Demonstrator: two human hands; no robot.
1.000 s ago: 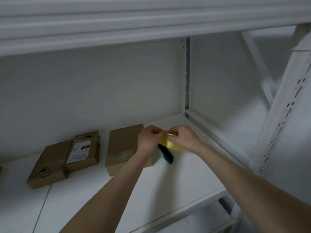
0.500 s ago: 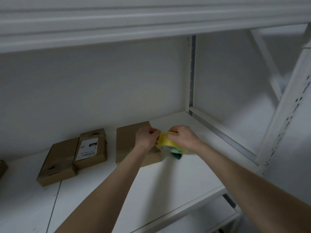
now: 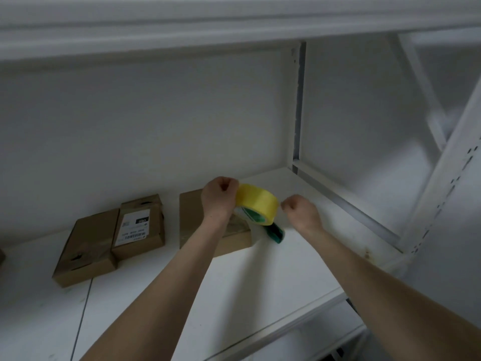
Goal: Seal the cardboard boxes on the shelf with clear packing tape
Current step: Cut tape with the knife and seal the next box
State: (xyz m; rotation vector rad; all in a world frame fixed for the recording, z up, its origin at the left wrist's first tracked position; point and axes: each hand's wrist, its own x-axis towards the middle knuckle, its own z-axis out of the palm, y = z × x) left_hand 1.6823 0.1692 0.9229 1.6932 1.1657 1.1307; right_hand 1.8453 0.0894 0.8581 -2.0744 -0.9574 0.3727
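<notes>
A yellowish roll of packing tape [image 3: 257, 204] with a green core is held up above the shelf [image 3: 260, 277]. My left hand [image 3: 220, 198] grips its left side, fingers curled over the rim. Just right of the roll, my right hand [image 3: 299, 209] pinches thumb and forefinger together on the loose tape end, which is too thin to see clearly. Below my left wrist lies a flat cardboard box [image 3: 192, 220] with a strip of clear tape across its near end.
Two more cardboard boxes lie to the left, a plain one [image 3: 88, 246] and one with a white label [image 3: 140, 222] resting partly on it. A teal-green object [image 3: 277, 233] lies beside the near box. White uprights [image 3: 298, 105] and a rail bound the shelf's right side.
My right hand has let go of the roll and moved to its right edge in a pinch. My left hand now grips the roll, which is raised and turned.
</notes>
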